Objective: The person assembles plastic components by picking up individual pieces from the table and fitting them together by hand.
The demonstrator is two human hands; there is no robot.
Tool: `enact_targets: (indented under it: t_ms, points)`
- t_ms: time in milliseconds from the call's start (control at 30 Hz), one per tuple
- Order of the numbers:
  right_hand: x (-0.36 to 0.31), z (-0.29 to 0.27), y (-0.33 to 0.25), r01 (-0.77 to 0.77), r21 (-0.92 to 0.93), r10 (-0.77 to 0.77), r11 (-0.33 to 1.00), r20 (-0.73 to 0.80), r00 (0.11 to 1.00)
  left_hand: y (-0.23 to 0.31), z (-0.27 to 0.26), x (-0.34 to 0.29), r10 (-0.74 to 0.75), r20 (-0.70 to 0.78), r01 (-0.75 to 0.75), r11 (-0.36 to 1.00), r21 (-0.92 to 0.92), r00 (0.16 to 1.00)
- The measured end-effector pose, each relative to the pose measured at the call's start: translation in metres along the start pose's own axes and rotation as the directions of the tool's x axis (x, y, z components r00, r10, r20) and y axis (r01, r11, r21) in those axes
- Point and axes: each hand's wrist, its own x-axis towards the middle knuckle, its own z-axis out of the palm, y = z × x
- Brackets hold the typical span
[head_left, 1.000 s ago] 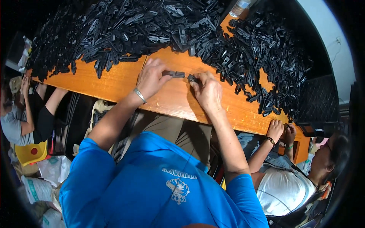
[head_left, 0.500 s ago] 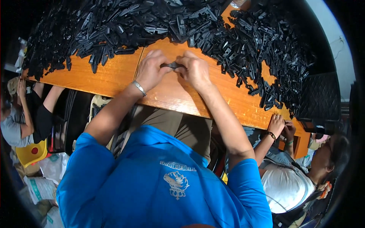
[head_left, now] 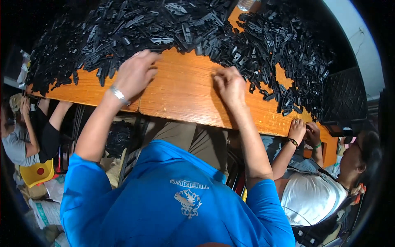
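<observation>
My left hand (head_left: pixel 135 72) is over the near edge of the black part pile, with a silver bracelet on its wrist. Its fingers are apart and slightly blurred, and I see nothing between them. My right hand (head_left: pixel 233 87) hovers above the table near the right-hand heap of small black plastic parts (head_left: pixel 263 37). Those fingers are loosely bent, with a gap to the thumb and nothing visible in them. Longer black plastic pieces (head_left: pixel 160 26) lie heaped at the far middle, close to my left hand.
The orange wooden table (head_left: pixel 181 92) has a seam running toward me. A black crate (head_left: pixel 342 96) stands at the right end, and a clear container (head_left: pixel 245 5) is at the back. A co-worker's hands (head_left: pixel 298 131) rest at the right edge; another person (head_left: pixel 20 138) sits at the left.
My hands, together on a small dark piece before, have moved apart: the left toward the left pile, the right toward the right heap. The dark piece is no longer visible between them.
</observation>
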Motion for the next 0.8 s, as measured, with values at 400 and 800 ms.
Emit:
enact_targets:
  t_ms: [400, 800]
  points:
    - [0.026, -0.007, 0.027, -0.146, -0.334, 0.163, 0.931, 0.022, 0.986, 0.007, 0.099, 0.095, -0.042, -0.052, 0.060, 0.914, 0.401, 0.998]
    - [0.005, 0.005, 0.005, 0.014, -0.062, -0.008, 0.998, 0.090, 0.996, 0.020, 0.086, 0.040, -0.002, -0.247, -0.029, 0.992, -0.120, 0.969]
